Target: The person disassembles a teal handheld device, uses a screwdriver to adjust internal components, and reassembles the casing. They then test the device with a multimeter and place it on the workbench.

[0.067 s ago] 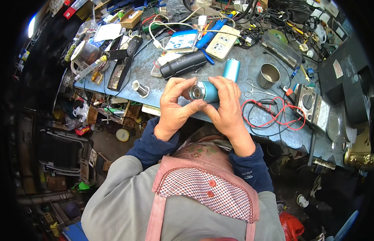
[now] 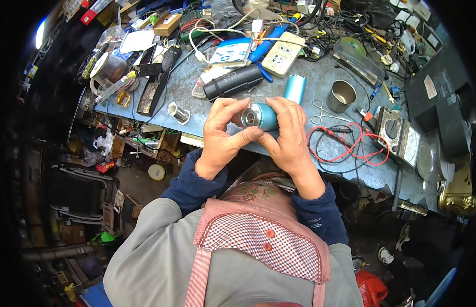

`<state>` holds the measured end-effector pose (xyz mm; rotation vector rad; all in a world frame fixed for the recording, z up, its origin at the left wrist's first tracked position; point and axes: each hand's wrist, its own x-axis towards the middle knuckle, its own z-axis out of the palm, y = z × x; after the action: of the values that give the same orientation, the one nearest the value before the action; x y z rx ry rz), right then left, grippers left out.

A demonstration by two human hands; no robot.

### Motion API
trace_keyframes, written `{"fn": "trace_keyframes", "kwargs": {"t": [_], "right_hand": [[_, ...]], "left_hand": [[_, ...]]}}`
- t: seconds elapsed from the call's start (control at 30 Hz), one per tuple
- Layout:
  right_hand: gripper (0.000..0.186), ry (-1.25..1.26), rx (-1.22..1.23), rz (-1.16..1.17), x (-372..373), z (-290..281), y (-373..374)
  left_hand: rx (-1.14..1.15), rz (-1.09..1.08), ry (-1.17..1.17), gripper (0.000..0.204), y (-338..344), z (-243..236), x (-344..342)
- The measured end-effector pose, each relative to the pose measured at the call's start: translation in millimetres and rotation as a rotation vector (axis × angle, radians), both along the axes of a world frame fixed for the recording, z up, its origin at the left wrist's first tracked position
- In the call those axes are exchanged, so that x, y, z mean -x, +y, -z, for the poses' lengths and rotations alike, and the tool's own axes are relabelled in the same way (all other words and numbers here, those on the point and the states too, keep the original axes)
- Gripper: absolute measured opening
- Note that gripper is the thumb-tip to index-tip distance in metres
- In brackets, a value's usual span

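I hold a short teal metal cylinder between both hands, its silver open end with a dark inner part facing left and up. My left hand is closed at that end, fingertips above and thumb below. My right hand grips the body from the right. Just behind lies another shiny teal tube. A small silver flanged spool-like part is to the left, and a black cylindrical case lies behind my left hand. Scissor-like metal forceps and a steel cup sit to the right.
The blue worktop also holds an analog multimeter with red and black leads, a beige power strip, a plastic jug, tangled cables and tools. A black chair is below left. Another person's shoe shows at lower right.
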<state>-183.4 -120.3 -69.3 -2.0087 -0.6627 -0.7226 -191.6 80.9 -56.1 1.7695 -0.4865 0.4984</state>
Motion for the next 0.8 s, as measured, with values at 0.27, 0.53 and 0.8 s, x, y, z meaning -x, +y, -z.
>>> {"fn": "trace_keyframes", "kwargs": {"t": [0.27,0.53,0.8], "right_hand": [[0.078,0.016,-0.039,-0.024,-4,1,-2],[0.074,0.107,-0.098,-0.062,-1,-4,-10],[0.072,0.107,-0.096,-0.075,-2,-4,-10]], "left_hand": [[-0.025,-0.001,0.006,0.066,-3,-8,0],[0.020,0.099,0.002,0.065,-10,-14,-5],[0.094,0.089,0.018,0.068,-16,-9,-2]]}}
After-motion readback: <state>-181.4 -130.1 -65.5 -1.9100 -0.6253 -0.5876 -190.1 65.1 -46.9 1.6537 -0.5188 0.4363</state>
